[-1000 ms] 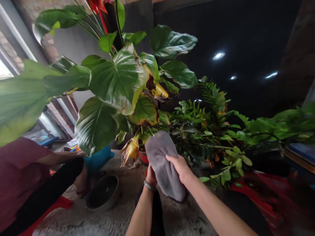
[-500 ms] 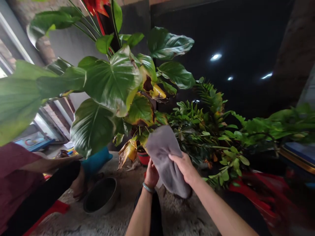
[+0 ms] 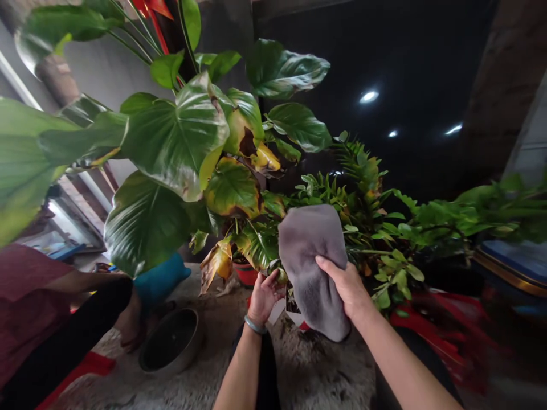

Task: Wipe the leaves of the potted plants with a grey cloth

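My right hand [image 3: 348, 287] grips a grey cloth [image 3: 311, 253] that hangs over the fingers in front of a leafy plant [image 3: 367, 188]. My left hand [image 3: 262, 293], with a bracelet at the wrist, pinches the tip of a small green leaf [image 3: 258, 247] just left of the cloth. That leaf belongs to a big-leaved potted plant [image 3: 179, 136] with yellowed, brown-edged leaves, standing in a red pot [image 3: 245, 273].
Another person in a maroon top [image 3: 25, 296] and black trousers sits at the left, next to a dark metal bowl [image 3: 171, 339] on the speckled floor [image 3: 205, 381]. A blue object [image 3: 160, 279] lies behind the bowl. Red plastic items [image 3: 427, 330] sit at the right.
My right hand has carried the cloth to the right and slightly up. My left hand has come off the cloth and now pinches a leaf. The view has shifted left.
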Tool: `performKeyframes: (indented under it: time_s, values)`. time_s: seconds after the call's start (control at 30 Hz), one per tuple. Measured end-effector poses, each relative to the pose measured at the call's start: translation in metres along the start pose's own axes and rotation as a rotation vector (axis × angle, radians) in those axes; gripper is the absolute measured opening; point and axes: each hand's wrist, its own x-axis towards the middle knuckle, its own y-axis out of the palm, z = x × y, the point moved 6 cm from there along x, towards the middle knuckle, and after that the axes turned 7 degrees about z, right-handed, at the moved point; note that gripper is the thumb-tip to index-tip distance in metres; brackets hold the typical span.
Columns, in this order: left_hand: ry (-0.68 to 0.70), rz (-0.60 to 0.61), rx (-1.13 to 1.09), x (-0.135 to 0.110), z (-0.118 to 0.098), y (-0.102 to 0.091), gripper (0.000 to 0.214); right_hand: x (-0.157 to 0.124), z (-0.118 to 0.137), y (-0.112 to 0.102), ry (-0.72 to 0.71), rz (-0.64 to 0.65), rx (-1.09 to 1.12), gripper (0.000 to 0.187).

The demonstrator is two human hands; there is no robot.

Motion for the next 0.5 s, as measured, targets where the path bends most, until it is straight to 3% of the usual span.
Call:
performKeyframes:
  time_s: [0.13, 0.2, 0.3, 0.43, 0.5]
  values:
    - [-0.004, -0.027, 0.019, -0.003, -0.001, 0.0, 0.058, -0.024, -0.058, -0.013, 0.219, 0.043, -0.13, 0.037]
    - [-0.014, -0.03, 0.022, -0.002, 0.0, -0.002, 0.06, -0.043, -0.069, -0.019, 0.232, 0.075, -0.163, 0.033]
    - [-0.002, -0.029, 0.016, -0.001, -0.001, -0.001, 0.06, -0.048, -0.044, -0.034, 0.162, 0.006, -0.125, 0.037]
    - [-0.001, -0.045, 0.009, -0.002, -0.001, 0.004, 0.057, -0.013, 0.019, -0.063, -0.045, -0.316, -0.026, 0.044]
    - [0.006, -0.068, 0.009, -0.003, -0.001, 0.005, 0.057, 0.003, 0.019, -0.065, 0.015, -0.327, 0.092, 0.039]
